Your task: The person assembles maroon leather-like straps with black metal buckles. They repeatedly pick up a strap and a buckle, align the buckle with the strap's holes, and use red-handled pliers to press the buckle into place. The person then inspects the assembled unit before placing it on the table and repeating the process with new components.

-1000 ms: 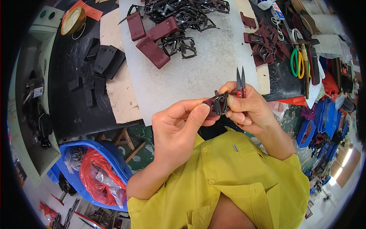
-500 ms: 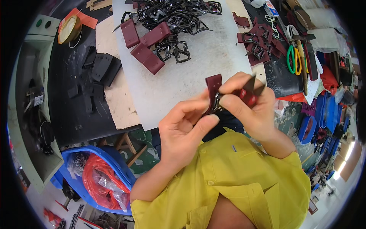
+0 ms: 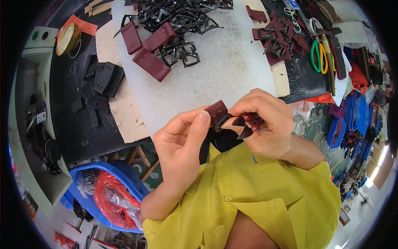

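Near the front of the table, my left hand (image 3: 182,145) pinches a burgundy leather strap piece (image 3: 217,111) between thumb and fingers. A dark metal buckle (image 3: 219,125) sits at the lower end of that piece, partly hidden. My right hand (image 3: 269,124) is closed around a small red-handled tool (image 3: 252,120), its kind partly covered by the fingers. The tool's dark pointed end shows below my right fingers. My right thumb and forefinger meet the strap beside the buckle. Further back lie several loose burgundy strap pieces (image 3: 151,64) beside a heap of black buckles (image 3: 174,18).
Burgundy straps with buckles fitted (image 3: 275,39) are piled at the right. Black pieces (image 3: 107,78) lie on the left. Green- and yellow-handled scissors (image 3: 319,57) rest at the far right. A blue bin (image 3: 76,176) holding red plastic stands below the table's left front.
The strap piece has tipped from upright to slanted, and both hands have shifted slightly lower. The tool's dark end has swung from above my right hand to below its fingers.
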Tool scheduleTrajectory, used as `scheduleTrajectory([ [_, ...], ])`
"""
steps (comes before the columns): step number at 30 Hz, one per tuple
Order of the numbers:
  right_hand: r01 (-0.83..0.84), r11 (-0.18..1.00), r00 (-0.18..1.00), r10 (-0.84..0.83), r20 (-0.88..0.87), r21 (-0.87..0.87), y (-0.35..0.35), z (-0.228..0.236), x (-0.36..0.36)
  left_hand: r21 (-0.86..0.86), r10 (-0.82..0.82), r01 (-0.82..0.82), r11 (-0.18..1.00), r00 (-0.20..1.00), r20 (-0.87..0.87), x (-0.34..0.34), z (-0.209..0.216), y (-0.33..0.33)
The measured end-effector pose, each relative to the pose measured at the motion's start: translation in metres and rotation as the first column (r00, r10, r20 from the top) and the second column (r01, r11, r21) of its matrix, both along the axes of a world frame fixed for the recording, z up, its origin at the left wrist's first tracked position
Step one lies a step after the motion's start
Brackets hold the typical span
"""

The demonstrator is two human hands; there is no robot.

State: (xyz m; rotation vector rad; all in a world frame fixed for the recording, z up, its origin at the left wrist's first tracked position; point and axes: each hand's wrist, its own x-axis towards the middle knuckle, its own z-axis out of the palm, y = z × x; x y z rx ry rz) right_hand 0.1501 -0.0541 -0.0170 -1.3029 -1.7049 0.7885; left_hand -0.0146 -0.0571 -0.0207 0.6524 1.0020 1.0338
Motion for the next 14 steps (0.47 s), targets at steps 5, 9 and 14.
scheduleTrajectory([
  [5, 0.002, 0.998, 1.0, -0.003, -0.01, -0.056, 0.0, 0.001, 0.0, -0.031, 0.061, -0.062, 0.998, 0.998, -0.026, 0.006, -0.006, -0.007],
  [9, -0.049, 0.963, 0.986, 0.004, -0.169, -0.266, 0.003, -0.001, 0.005, 0.291, 0.008, 0.089, 0.953, 0.949, -0.316, 0.002, -0.006, -0.006],
  [14, -0.3, 0.781, 0.909, 0.06, -0.413, -0.548, 0.007, -0.004, 0.019, 0.308, -0.148, 0.221, 0.925, 0.959, -0.242, -0.003, -0.008, -0.001],
])
